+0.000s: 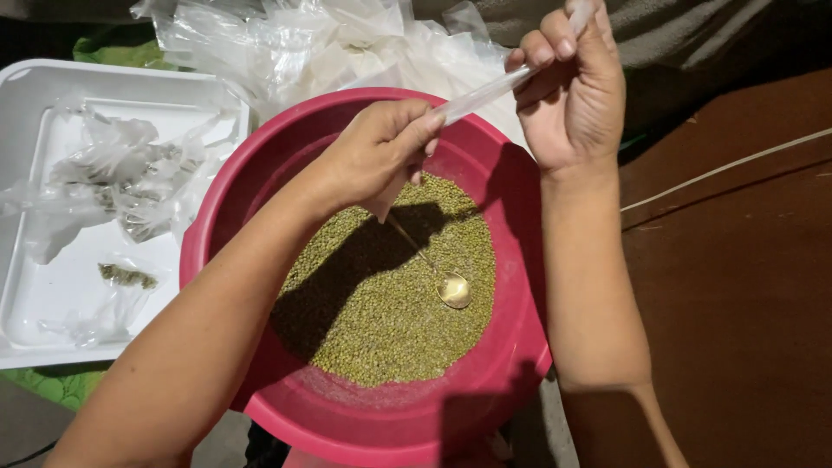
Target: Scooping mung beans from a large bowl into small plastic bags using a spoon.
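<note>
Head view, looking down. One red plastic basin (260,182) sits at centre, its floor covered by a bed of small green mung beans (390,321). One metal spoon (451,287) lies on the beans, bowl toward the lower right, its thin handle running up under the left hand.

One narrow clear plastic bag (485,91) is stretched taut between the two hands, above the far rim of the basin. Left hand (381,152): fingers pinched closed on the lower end of the bag, hovering over the beans. Right hand (572,87): fingers curled tight around the upper end of the same bag, just past the basin's rim. The bag's contents cannot be made out.

To the left, one white foam tray (26,295), touching or just beside the basin. On it: a loose cluster of crumpled clear bags (121,178), count unclear, and one small filled packet of beans (127,276) lying apart, nearer the tray's lower edge.

Behind the basin, one heap of empty clear plastic bags (295,43). Brown surface (737,286) on the right, crossed by one pale cord (728,165).
</note>
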